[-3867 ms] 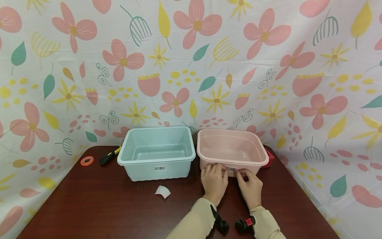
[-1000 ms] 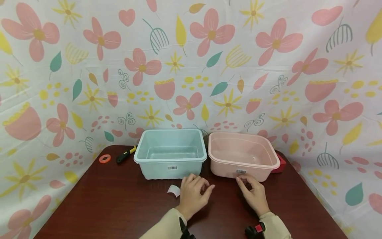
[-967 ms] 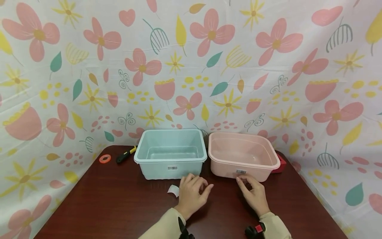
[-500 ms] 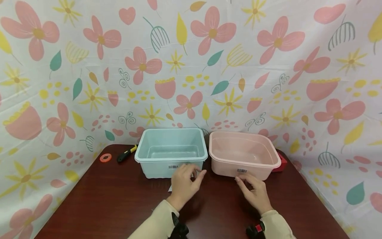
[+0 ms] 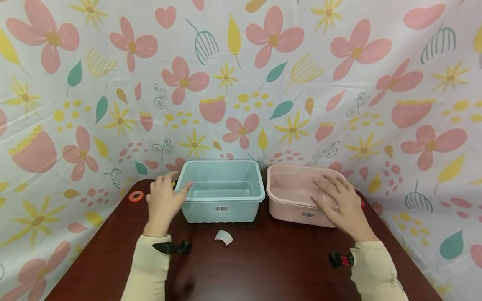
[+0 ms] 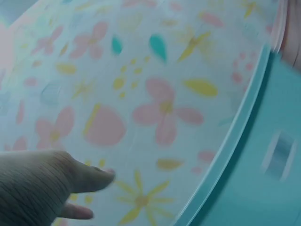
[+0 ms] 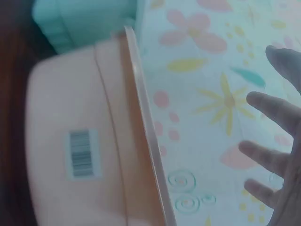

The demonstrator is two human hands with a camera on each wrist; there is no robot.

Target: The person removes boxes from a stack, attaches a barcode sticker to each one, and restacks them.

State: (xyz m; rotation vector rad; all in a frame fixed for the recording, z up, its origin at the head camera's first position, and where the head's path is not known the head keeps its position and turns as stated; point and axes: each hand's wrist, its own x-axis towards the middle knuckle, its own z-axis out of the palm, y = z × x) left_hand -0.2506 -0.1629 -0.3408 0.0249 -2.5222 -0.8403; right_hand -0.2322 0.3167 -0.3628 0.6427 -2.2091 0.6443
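Observation:
A light blue plastic basin (image 5: 222, 212) with a barcode sticker (image 5: 221, 209) stands left of a pink plastic basin (image 5: 284, 211), whose front carries its own barcode sticker (image 7: 82, 154). My left hand (image 5: 164, 205) is raised at the blue basin's left side, thumb apart from the fingers, holding nothing; whether it touches the rim I cannot tell. Over the pink basin's right front, my right hand (image 5: 344, 207) spreads its fingers with nothing in them. In the right wrist view those fingers (image 7: 273, 110) hang apart from the rim.
A curled white paper scrap (image 5: 224, 237) lies on the dark wood table (image 5: 241, 267). An orange ring (image 5: 136, 196) sits at the far left. The yellow-and-black tool beside it is mostly hidden by my left hand. A flowered cloth (image 5: 241, 83) hangs close behind both basins.
My left hand has swung left from between the basins to the blue one's left side. My right hand has left the pink basin's front, risen and spread its fingers. The paper scrap is uncovered.

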